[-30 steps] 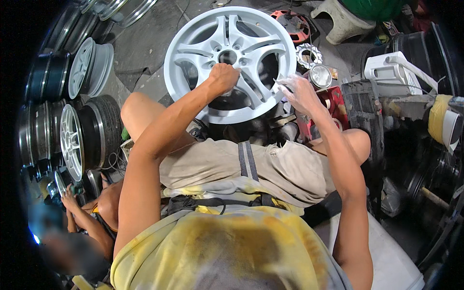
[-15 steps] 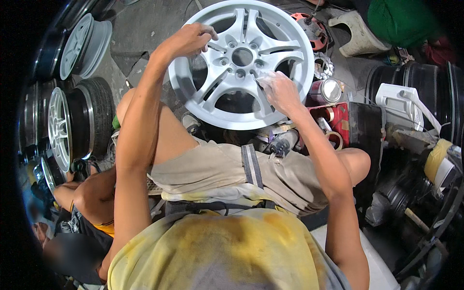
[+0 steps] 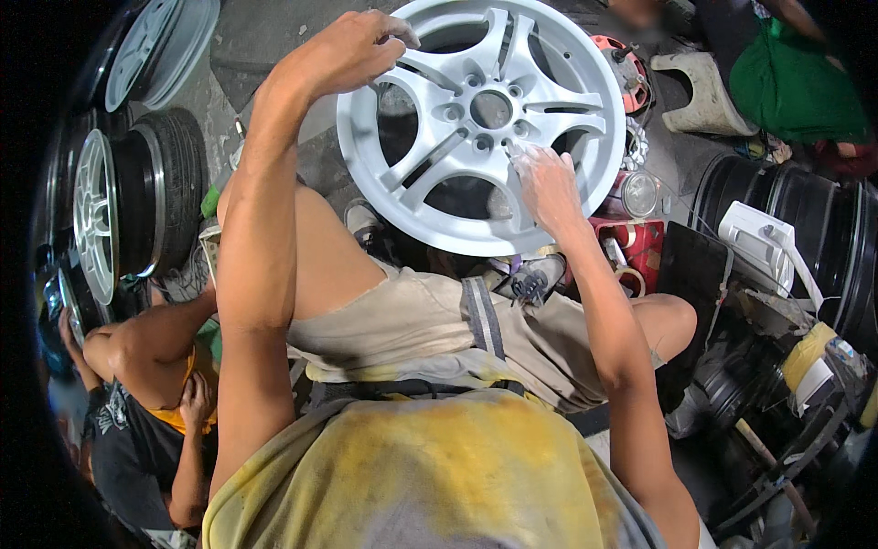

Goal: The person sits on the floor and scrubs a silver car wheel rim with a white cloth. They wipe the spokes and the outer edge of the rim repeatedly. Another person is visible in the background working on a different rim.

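Observation:
A pale grey-white alloy wheel (image 3: 419,188), with split spokes and bolt holes round its centre, lies face up in front of my knees. My left hand (image 3: 352,53) is at the wheel's upper left edge, its dusty fingers curled over the rim. Lower down, my right hand (image 3: 549,190) presses its whitened fingertips against a spoke just below the centre hole. Those fingers are bent close together; whatever may lie under them is hidden.
Alloy wheels and a tyre (image 3: 174,188) stand at the left, near a seated person (image 3: 151,430). A can (image 3: 637,194), a red box (image 3: 645,240) and a white plastic stool (image 3: 700,91) are to the right. More dark rims (image 3: 768,197) stand beyond.
The view has shifted, and the wheel appears further right. My left hand sits higher, near the rim's outer edge. My right hand stays near the same spoke. The seated person shows more.

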Demonstrator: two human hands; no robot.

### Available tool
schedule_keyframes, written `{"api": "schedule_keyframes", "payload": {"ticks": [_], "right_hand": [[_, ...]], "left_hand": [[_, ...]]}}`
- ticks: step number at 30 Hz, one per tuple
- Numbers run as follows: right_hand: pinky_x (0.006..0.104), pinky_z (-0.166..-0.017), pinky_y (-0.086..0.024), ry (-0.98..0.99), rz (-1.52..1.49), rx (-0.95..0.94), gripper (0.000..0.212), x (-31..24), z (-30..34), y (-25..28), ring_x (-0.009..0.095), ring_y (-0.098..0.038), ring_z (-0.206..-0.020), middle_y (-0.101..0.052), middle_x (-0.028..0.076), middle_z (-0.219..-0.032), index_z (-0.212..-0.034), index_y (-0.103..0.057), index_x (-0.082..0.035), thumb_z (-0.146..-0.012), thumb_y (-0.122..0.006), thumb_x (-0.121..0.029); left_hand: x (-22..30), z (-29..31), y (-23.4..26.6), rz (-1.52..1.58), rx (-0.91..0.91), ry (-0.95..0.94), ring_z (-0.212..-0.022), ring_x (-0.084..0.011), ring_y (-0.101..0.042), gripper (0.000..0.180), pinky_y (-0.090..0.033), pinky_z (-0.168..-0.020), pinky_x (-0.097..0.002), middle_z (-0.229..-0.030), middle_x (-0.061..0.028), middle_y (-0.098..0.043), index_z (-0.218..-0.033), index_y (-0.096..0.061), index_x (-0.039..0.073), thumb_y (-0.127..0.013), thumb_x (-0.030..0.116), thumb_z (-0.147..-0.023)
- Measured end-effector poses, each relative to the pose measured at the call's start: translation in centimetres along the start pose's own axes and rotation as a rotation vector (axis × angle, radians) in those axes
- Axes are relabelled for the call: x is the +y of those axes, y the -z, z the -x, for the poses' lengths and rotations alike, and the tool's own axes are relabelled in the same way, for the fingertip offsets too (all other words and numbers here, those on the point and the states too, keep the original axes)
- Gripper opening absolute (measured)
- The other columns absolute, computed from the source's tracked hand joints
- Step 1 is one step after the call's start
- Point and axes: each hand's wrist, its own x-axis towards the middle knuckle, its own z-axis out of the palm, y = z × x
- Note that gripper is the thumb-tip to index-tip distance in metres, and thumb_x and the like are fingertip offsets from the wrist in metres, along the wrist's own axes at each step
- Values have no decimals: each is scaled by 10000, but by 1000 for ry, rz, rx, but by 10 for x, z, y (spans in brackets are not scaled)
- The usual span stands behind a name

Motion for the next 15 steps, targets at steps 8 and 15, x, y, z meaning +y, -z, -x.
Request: {"api": "schedule_keyframes", "payload": {"ticks": [8,15], "right_hand": [[476,-845,-496,8,-23,-39,179,11,-23,-5,364,-643,-961,-670,216,-1051,-923,-695,-6,-874,-540,-82],[462,-831,-496,-21,-303,-265,272,20,11,72,409,-631,-945,-650,239,-955,-1115,-697,-19,-940,-576,-189]], "left_hand": [[11,-14,-1,7,-47,-75,-777,-310,-696,376,-538,-753,-423,-852,-199,-700,-1158,-685,4,-498,187,-888],[21,0,16,-18,-32,-27,-889,-448,-676,370,-535,-810,-494,-936,-283,-690,-1128,-701,67,-494,163,-837]]}}
